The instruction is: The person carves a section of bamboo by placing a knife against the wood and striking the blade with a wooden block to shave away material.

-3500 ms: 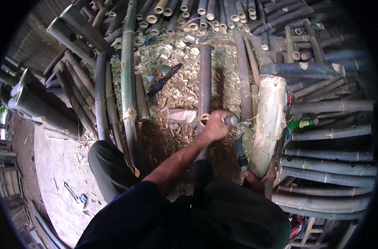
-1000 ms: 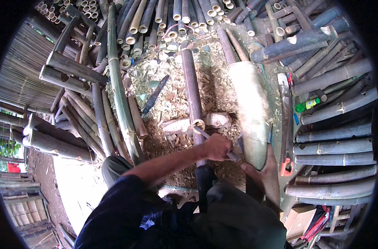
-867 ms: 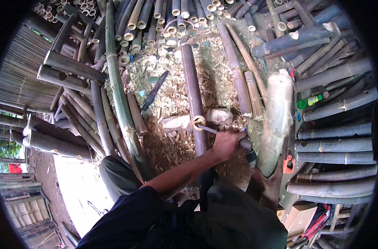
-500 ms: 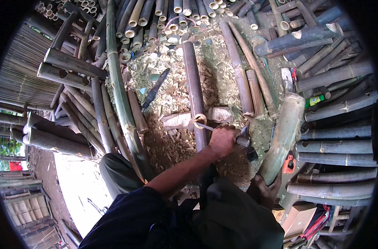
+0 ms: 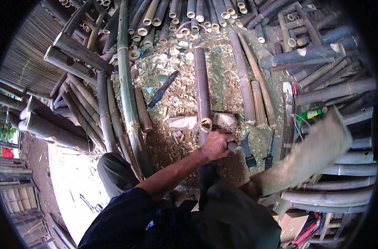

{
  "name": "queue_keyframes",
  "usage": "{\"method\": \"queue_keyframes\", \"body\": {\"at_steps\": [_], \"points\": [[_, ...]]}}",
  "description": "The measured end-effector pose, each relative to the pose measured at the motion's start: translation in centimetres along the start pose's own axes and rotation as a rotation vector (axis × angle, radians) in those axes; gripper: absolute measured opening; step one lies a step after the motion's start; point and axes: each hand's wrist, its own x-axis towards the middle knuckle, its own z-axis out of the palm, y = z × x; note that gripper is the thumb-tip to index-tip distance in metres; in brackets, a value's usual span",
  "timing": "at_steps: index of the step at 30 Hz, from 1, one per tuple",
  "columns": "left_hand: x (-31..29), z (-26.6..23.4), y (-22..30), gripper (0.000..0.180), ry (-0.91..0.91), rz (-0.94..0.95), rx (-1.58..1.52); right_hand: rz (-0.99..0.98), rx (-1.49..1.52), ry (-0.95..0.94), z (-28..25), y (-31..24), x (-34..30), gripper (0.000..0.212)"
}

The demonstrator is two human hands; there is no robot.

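A dark bamboo tube (image 5: 202, 87) lies lengthwise before me across a pale wooden block (image 5: 184, 123), with a cut opening near its close part. My left hand (image 5: 216, 144) is closed around a chisel (image 5: 234, 147); its butt sticks out to the right of the fist and its thin shaft points at the opening. Whether the tip touches the bamboo I cannot tell. Out to the right, my right hand (image 5: 250, 190), dim and partly blurred, grips the near end of a thick pale club (image 5: 309, 151), smeared by motion and apart from the chisel.
Wood chips (image 5: 178, 99) cover the ground. A dark knife (image 5: 164, 89) lies left of the tube, and another blade (image 5: 248, 151) lies to its right. A long green bamboo pole (image 5: 126, 83) runs along the left. Bamboo stacks and a green bottle (image 5: 309, 115) stand at right.
The club has swung outward to the right, away from the chisel, and now blurs. The left hand stays at the opening with the chisel. The whole view has shifted slightly.
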Motion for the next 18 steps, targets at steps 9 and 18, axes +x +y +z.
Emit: {"method": "queue_keyframes", "body": {"at_steps": [9,18], "points": [[-1.1,-0.5,-0.5,0.039,-0.052,0.029,0.058,-0.082,0.107,-0.103,-1.4,-3.0,-0.3,0.078],[-0.2,0.1,-3.2,0.025,-0.203,0.059,0.202,-0.005,0.128,-0.026,1.7,2.3,1.0,0.072]]}}
